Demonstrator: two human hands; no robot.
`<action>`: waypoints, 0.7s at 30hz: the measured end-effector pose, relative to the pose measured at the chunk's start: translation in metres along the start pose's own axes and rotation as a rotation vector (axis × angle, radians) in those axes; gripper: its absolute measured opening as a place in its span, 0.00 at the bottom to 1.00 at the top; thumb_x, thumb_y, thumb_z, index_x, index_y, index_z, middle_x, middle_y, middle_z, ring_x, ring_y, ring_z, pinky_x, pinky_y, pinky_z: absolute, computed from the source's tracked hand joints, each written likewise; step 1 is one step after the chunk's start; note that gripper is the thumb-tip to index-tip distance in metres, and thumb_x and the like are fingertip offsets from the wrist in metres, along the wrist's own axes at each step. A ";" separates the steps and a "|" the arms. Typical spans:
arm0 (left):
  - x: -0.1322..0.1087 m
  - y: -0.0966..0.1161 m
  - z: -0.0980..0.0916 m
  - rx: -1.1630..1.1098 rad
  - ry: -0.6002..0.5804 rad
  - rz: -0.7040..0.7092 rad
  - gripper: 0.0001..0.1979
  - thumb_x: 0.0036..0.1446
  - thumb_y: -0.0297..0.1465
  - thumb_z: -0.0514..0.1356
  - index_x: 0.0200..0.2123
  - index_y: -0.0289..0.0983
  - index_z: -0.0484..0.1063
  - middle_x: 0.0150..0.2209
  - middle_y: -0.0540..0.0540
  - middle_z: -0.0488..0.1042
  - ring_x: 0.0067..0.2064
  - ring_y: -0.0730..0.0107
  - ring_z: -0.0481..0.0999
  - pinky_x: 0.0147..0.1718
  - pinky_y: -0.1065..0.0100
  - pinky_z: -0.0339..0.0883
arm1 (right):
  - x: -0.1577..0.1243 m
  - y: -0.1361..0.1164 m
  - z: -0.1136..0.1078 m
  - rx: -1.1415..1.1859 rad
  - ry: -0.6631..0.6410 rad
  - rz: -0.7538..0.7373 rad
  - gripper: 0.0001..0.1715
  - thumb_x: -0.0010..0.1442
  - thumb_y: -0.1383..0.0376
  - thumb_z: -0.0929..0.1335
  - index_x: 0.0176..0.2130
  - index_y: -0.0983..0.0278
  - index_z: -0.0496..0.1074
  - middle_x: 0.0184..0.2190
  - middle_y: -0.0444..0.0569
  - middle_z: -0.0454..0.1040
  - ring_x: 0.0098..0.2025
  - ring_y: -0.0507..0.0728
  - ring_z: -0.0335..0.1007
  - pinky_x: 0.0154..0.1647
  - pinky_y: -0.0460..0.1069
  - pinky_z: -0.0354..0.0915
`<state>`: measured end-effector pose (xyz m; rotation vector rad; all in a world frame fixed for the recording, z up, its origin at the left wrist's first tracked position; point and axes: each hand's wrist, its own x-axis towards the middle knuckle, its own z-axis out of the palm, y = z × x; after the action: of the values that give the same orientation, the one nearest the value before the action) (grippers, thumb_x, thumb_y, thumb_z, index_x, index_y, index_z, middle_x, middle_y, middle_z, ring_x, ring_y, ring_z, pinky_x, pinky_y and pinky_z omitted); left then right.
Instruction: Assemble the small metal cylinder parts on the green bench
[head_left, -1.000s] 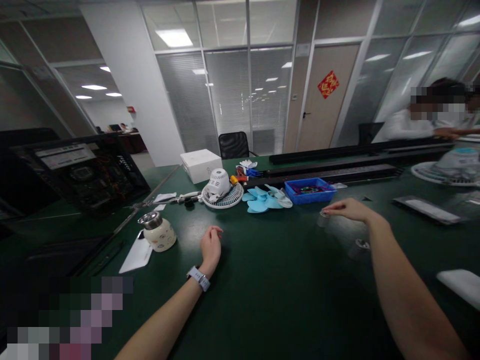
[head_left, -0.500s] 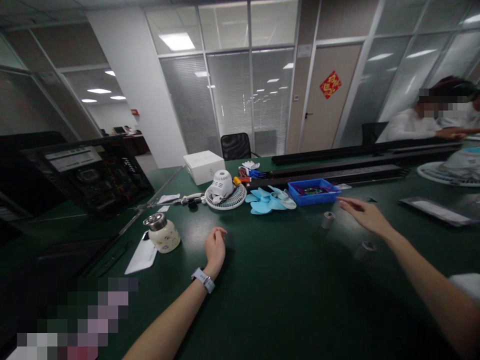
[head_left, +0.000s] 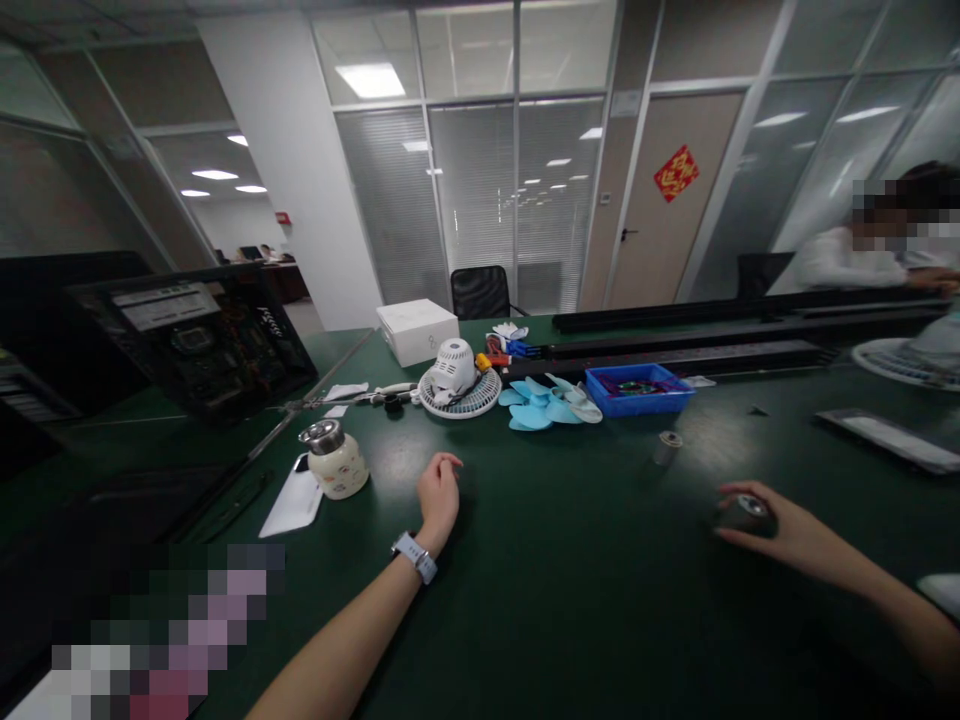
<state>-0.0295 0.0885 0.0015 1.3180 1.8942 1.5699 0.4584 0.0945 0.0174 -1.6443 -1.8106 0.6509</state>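
Sitting within the curved right grip (head_left: 793, 529), a metal cylinder (head_left: 749, 510), top end showing, cannot tell whether clasped

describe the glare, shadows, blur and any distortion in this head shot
All in the head view: glare pales the green tabletop right of the cream bottle; reflected lights dot the glass partition; the foreground falls dark; the metal cylinder at the right hand looks soft; the door leans, likely wide-angle distortion.
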 end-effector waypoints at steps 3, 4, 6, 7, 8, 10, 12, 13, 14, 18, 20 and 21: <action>0.000 0.000 0.000 -0.002 -0.002 -0.008 0.14 0.56 0.34 0.46 0.28 0.39 0.70 0.22 0.51 0.67 0.26 0.68 0.68 0.26 0.69 0.57 | -0.004 -0.012 -0.004 -0.007 -0.070 0.011 0.28 0.38 0.49 0.74 0.38 0.57 0.73 0.39 0.57 0.78 0.41 0.69 0.76 0.44 0.60 0.72; 0.000 0.001 0.001 -0.001 -0.002 -0.011 0.14 0.56 0.34 0.46 0.27 0.39 0.70 0.22 0.51 0.67 0.26 0.68 0.68 0.27 0.69 0.57 | -0.005 -0.022 0.000 -0.008 -0.068 -0.009 0.27 0.40 0.48 0.73 0.39 0.57 0.73 0.40 0.57 0.78 0.42 0.68 0.75 0.44 0.60 0.71; 0.000 0.001 0.001 0.004 -0.004 -0.012 0.14 0.56 0.33 0.46 0.27 0.39 0.70 0.23 0.51 0.67 0.26 0.68 0.68 0.27 0.69 0.57 | -0.006 -0.048 0.016 -0.005 -0.081 -0.079 0.26 0.44 0.49 0.72 0.41 0.58 0.72 0.44 0.56 0.76 0.46 0.67 0.74 0.45 0.59 0.71; 0.000 0.002 0.001 0.007 -0.006 -0.010 0.14 0.56 0.33 0.46 0.27 0.39 0.70 0.23 0.51 0.67 0.27 0.68 0.68 0.27 0.69 0.58 | -0.004 -0.064 0.028 0.004 -0.112 -0.125 0.26 0.47 0.50 0.71 0.43 0.59 0.71 0.45 0.56 0.76 0.47 0.66 0.73 0.46 0.58 0.70; 0.000 0.002 0.001 0.010 -0.007 -0.007 0.14 0.56 0.33 0.46 0.27 0.39 0.70 0.23 0.51 0.67 0.27 0.68 0.68 0.27 0.69 0.58 | -0.001 -0.081 0.043 0.013 -0.159 -0.173 0.25 0.48 0.51 0.71 0.44 0.60 0.69 0.45 0.55 0.75 0.47 0.64 0.73 0.47 0.58 0.69; -0.001 0.002 0.000 0.012 -0.009 -0.004 0.14 0.56 0.33 0.46 0.28 0.39 0.70 0.23 0.51 0.67 0.27 0.68 0.68 0.27 0.69 0.58 | 0.008 -0.114 0.076 0.032 -0.282 -0.268 0.24 0.50 0.53 0.72 0.44 0.61 0.67 0.44 0.52 0.75 0.45 0.60 0.73 0.46 0.56 0.69; -0.001 0.002 0.000 0.014 -0.015 -0.002 0.14 0.56 0.33 0.46 0.28 0.39 0.71 0.23 0.51 0.68 0.27 0.68 0.68 0.27 0.69 0.58 | 0.020 -0.144 0.110 0.047 -0.345 -0.346 0.25 0.49 0.55 0.74 0.43 0.61 0.65 0.42 0.49 0.75 0.42 0.58 0.73 0.43 0.54 0.68; -0.001 0.002 -0.001 0.016 -0.026 -0.002 0.15 0.57 0.33 0.46 0.28 0.39 0.72 0.23 0.51 0.68 0.27 0.68 0.69 0.27 0.69 0.58 | 0.026 -0.156 0.126 0.058 -0.351 -0.377 0.25 0.48 0.56 0.75 0.42 0.60 0.65 0.41 0.48 0.75 0.42 0.58 0.73 0.42 0.54 0.68; -0.002 0.002 -0.001 0.017 -0.043 0.001 0.15 0.57 0.33 0.47 0.29 0.39 0.73 0.24 0.50 0.68 0.27 0.67 0.69 0.27 0.69 0.58 | 0.032 -0.166 0.141 0.078 -0.344 -0.401 0.26 0.47 0.56 0.75 0.42 0.60 0.66 0.41 0.48 0.75 0.41 0.58 0.72 0.42 0.54 0.68; -0.005 0.006 -0.001 0.007 -0.172 0.120 0.16 0.59 0.35 0.49 0.37 0.39 0.77 0.30 0.48 0.73 0.34 0.65 0.71 0.33 0.67 0.63 | 0.042 -0.185 0.188 0.224 -0.273 -0.453 0.26 0.47 0.56 0.76 0.43 0.60 0.68 0.41 0.47 0.75 0.42 0.57 0.72 0.43 0.53 0.68; -0.007 0.011 0.000 0.037 -0.257 0.257 0.15 0.60 0.38 0.52 0.43 0.41 0.77 0.37 0.46 0.75 0.42 0.63 0.71 0.40 0.64 0.65 | 0.042 -0.184 0.202 0.278 -0.239 -0.464 0.26 0.48 0.55 0.76 0.44 0.60 0.68 0.41 0.46 0.74 0.43 0.57 0.72 0.45 0.54 0.67; -0.009 0.013 0.000 0.062 -0.291 0.327 0.15 0.61 0.39 0.54 0.45 0.43 0.77 0.41 0.45 0.74 0.45 0.62 0.70 0.45 0.62 0.65 | 0.041 -0.182 0.206 0.287 -0.226 -0.471 0.27 0.47 0.54 0.76 0.44 0.59 0.68 0.42 0.46 0.74 0.43 0.57 0.72 0.45 0.54 0.67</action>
<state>-0.0193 0.0803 0.0109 1.8472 1.6222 1.3720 0.1820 0.1231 0.0059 -0.9403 -2.0535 0.8527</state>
